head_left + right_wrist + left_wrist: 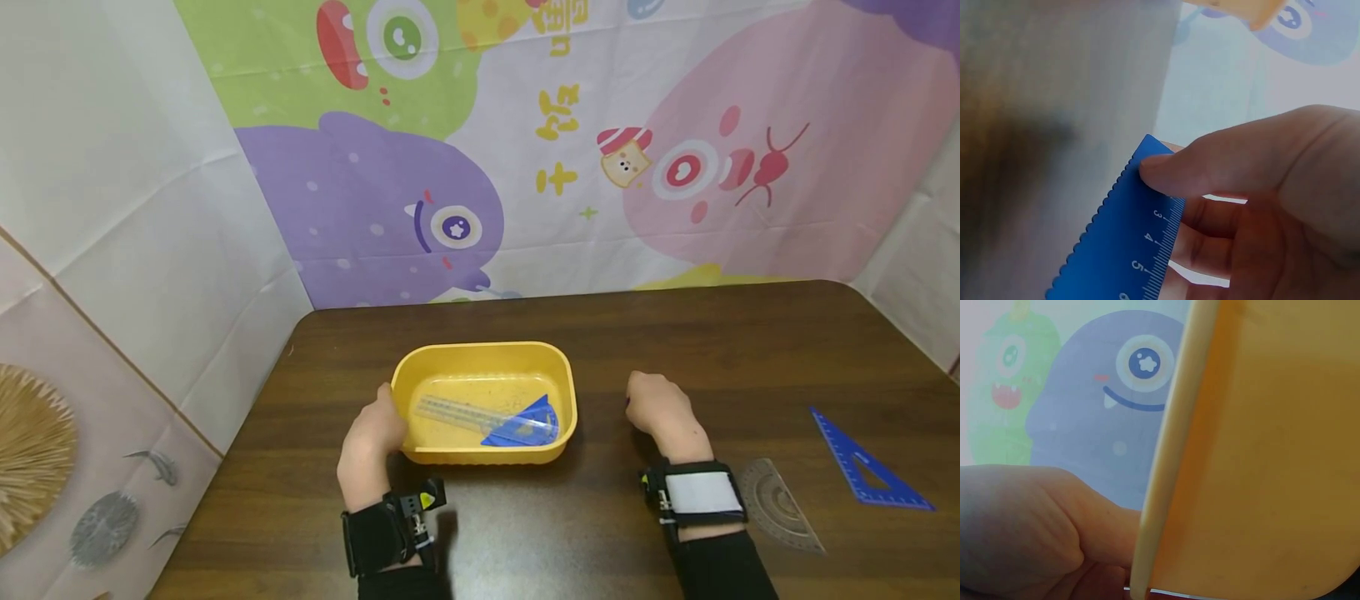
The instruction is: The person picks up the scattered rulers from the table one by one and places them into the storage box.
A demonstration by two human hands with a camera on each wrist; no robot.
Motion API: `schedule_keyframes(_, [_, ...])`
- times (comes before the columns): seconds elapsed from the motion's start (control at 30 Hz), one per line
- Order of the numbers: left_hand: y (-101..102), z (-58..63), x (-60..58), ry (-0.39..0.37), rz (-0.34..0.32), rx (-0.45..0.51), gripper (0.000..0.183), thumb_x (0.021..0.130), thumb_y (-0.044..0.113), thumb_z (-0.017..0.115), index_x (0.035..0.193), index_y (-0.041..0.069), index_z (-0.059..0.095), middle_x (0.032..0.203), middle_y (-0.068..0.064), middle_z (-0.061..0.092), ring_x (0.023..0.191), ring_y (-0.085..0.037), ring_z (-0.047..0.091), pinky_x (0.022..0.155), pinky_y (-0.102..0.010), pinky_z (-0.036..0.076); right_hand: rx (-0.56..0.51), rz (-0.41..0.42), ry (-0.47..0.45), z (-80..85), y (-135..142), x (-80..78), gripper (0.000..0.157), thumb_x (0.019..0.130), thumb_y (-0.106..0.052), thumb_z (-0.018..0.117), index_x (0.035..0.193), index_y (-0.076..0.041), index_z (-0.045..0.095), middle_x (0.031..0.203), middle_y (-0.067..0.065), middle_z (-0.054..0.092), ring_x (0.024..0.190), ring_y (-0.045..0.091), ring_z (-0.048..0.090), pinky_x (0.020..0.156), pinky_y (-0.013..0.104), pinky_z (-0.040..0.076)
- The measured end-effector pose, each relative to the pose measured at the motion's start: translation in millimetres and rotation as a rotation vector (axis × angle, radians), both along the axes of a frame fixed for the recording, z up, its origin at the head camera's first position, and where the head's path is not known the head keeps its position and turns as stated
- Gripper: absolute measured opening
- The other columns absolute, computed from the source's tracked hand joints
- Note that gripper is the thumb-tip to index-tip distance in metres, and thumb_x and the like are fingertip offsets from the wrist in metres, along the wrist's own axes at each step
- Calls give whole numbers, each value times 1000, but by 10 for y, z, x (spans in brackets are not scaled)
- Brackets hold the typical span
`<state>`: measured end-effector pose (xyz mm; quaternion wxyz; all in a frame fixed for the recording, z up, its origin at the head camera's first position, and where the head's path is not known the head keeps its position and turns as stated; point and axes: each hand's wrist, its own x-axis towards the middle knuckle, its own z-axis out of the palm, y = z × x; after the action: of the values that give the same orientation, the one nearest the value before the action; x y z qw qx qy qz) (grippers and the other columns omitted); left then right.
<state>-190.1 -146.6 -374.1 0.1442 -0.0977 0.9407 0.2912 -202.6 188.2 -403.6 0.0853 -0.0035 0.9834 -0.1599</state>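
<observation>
My left hand (372, 437) grips the left end of a yellow plastic tray (480, 456). In the left wrist view the thumb (1107, 528) lies against the outside of the tray wall (1175, 437). Inside the tray, a clear ruler (457, 411) overlaps a blue set square (498, 436). Right of the tray, my right hand (663, 408) pinches a blue ruler (1119, 231) between thumb and fingers. This ruler has one wavy edge and white numbers; in the head view the hand hides nearly all of it.
A clear protractor (776, 504) lies on the brown table (540, 533) beside the right wrist. Farther right lies a blue set square (843, 454). A cartoon-printed cloth (555, 242) hangs behind the table's far edge, with a white cloth (150, 192) on the left.
</observation>
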Motion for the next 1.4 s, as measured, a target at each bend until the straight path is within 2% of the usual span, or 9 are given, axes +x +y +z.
schedule_keyframes(0.23, [-3,0,1,-6,1,7,63,85,0,42,141,-4,14,81,-14,47,69,-24,48,58,-29,36,1,22,79,119,4,47,7,77,2,52,82,2,57,79,16,59,69,28,56,55,41,43])
schedule_keyframes(0.5, [5,2,-6,-7,12,7,64,86,0,42,142,-4,12,88,-16,49,73,-25,49,61,-30,36,-10,26,102,279,9,94,24,78,1,52,101,8,57,95,24,58,83,36,58,66,47,47])
schedule_keyframes(0.73, [3,1,-21,-6,12,2,66,85,0,43,142,-3,11,88,-16,49,72,-25,49,60,-30,36,-31,1,181,374,7,133,26,78,3,51,103,9,55,96,25,56,84,38,57,68,48,47])
schedule_keyframes(0.9, [0,-15,-16,-19,12,-3,64,86,1,42,142,-3,11,89,-17,49,74,-25,50,62,-31,37,-74,-29,288,403,-16,163,24,79,3,47,102,7,55,96,25,55,84,41,56,68,51,46])
schedule_keyframes(1.17, [-1,-24,-1,-14,4,-5,62,88,2,41,142,-4,11,94,-18,49,76,-26,50,65,-33,37,-174,-114,564,413,-71,171,21,82,2,46,100,5,57,95,25,55,83,44,56,69,53,44])
schedule_keyframes(1.4, [-1,-15,-8,-2,-1,-6,62,86,0,41,141,-5,12,94,-18,49,77,-26,50,64,-33,38,-226,-158,695,459,-90,168,18,84,0,51,100,7,56,94,24,54,85,43,55,70,54,44])
